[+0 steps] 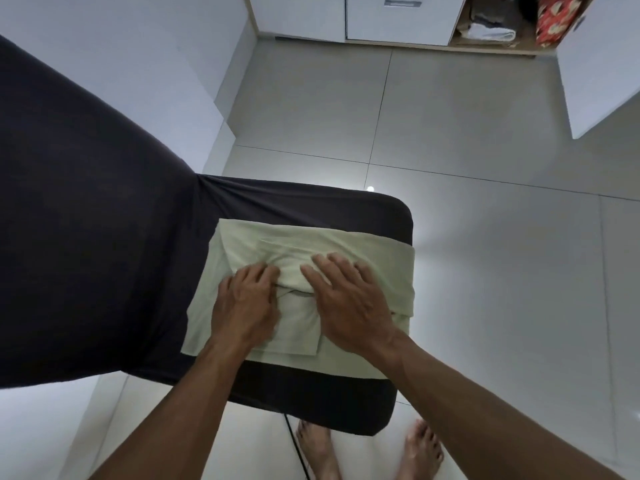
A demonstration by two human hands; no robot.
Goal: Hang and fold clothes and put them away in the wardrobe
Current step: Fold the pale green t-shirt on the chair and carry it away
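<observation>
A pale green garment (363, 251), folded into a rough rectangle, lies on the end of a bed with a dark cover (104, 237). My left hand (244, 301) lies on the garment's left half, its fingertips bent at a fold in the middle. My right hand (346, 299) presses flat on the right half, fingers spread and straight. The wardrobe (398, 19) stands at the far side of the room, one compartment open with folded clothes (491, 29) inside.
Light tiled floor (485, 220) stretches between the bed and the wardrobe. A white wardrobe door (602, 71) swings out at the upper right. A red patterned box (557, 19) sits in the open compartment. A black cable (298, 448) runs by my bare feet (318, 452).
</observation>
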